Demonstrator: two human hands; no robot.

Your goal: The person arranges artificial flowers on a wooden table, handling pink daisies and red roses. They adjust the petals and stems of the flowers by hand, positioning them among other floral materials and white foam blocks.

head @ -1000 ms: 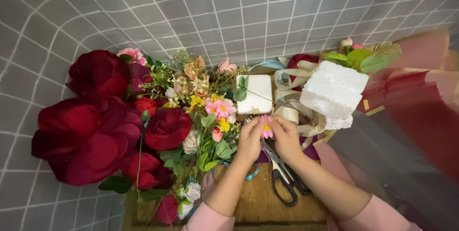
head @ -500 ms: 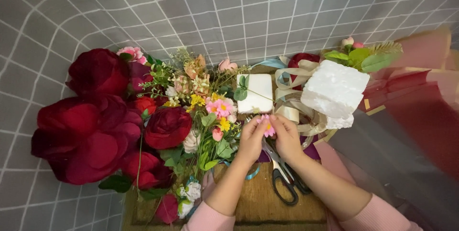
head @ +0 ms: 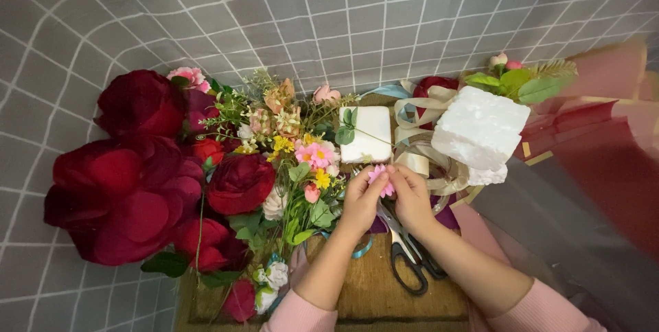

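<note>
My left hand (head: 358, 203) and my right hand (head: 412, 198) meet at the middle of the view. Between their fingertips they pinch a small pink artificial flower (head: 379, 177). Just beyond the flower lies a white foam block (head: 369, 133) with a green leafy sprig on it. Black-handled scissors (head: 406, 249) lie on the wooden board (head: 374, 291) under my right wrist. Both sleeves are pink.
A heap of large dark red artificial roses (head: 130, 188) and small mixed blooms (head: 302, 160) fills the left. A bigger rough white foam chunk (head: 480, 129), cream ribbon loops (head: 425, 109) and red wrapping paper (head: 604, 140) sit to the right. A grey grid-patterned cloth (head: 343, 16) covers the floor.
My hands have barely shifted. The pink flower between the fingers has turned slightly and now shows more of its petals.
</note>
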